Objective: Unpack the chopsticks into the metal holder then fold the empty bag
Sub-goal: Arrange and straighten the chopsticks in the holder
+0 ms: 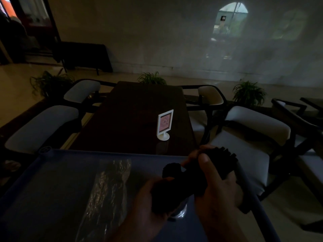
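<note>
The scene is very dim. Both of my hands grip one thick bundle of black chopsticks (188, 179) held slantwise over the right side of a blue tray (57, 163). My right hand (216, 186) wraps the bundle near its upper end, thumb on top. My left hand (148, 203) wraps the lower end. Just below the bundle a shiny metal holder (180, 211) shows partly between my hands. A crinkled clear plastic bag (108, 193) lies flat on the tray to the left of my hands.
Beyond the tray a dark wooden table (132, 116) carries a white sign stand (165, 124). Padded chairs (250, 130) flank the table on both sides. Potted plants (249, 93) stand on the floor by the far wall.
</note>
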The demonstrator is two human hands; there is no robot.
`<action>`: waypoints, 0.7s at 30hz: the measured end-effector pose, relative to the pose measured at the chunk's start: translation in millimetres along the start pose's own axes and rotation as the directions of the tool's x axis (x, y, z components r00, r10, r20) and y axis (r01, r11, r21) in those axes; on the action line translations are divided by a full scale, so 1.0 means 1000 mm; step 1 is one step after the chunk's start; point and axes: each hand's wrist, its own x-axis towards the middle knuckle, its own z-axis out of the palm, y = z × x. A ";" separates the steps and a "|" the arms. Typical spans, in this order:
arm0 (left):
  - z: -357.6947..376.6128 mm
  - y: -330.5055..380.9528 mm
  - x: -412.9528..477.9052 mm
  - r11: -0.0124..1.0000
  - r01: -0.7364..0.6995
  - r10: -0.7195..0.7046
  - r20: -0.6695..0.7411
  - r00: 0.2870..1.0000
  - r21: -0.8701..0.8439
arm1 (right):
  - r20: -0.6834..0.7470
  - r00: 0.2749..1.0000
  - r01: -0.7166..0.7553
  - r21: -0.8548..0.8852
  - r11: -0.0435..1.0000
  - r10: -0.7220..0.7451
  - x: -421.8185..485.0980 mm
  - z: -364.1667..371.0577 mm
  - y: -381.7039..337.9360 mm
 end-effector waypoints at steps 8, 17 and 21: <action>0.007 -0.019 0.005 0.984 0.076 -0.051 -0.154 0.987 0.160 | -0.258 0.963 -0.075 0.020 0.997 0.078 0.007 -0.026 0.016; -0.016 -0.002 0.019 0.781 -0.126 0.313 -0.208 0.927 0.612 | -0.215 0.825 -0.390 0.453 0.802 0.522 0.052 -0.095 0.016; -0.023 0.021 0.041 0.479 -0.296 0.604 -0.066 0.794 0.826 | -0.239 0.740 -0.480 0.467 0.743 0.629 0.064 -0.120 0.042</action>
